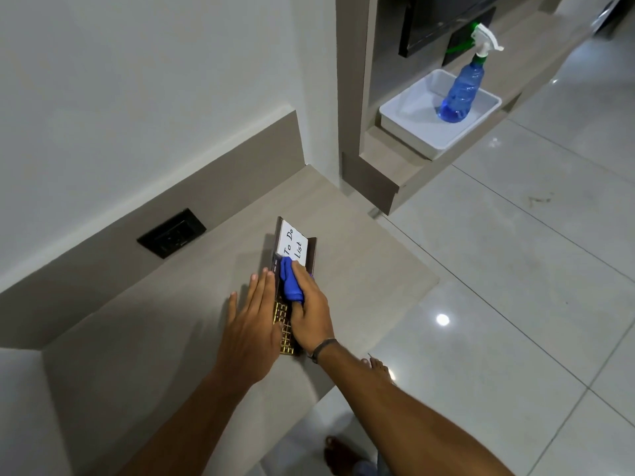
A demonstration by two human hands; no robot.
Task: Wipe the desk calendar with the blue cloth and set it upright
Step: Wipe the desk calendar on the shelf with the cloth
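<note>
The desk calendar (292, 244) lies flat on the beige desk (165, 324), dark brown with a white "To Do List" card at its far end and a gold grid at its near end. My right hand (311, 310) presses the bunched blue cloth (290, 281) onto the calendar's middle. My left hand (252, 324) lies flat, fingers spread, along the calendar's left edge, with the palm over part of the gold grid. The middle of the calendar is hidden under cloth and hands.
A black wall socket (171, 232) sits in the backsplash to the left. Far right, a blue spray bottle (462, 91) stands in a white tray (412, 108) on a lower shelf. The desk's right edge drops to a glossy tiled floor (515, 304), where my bare feet show.
</note>
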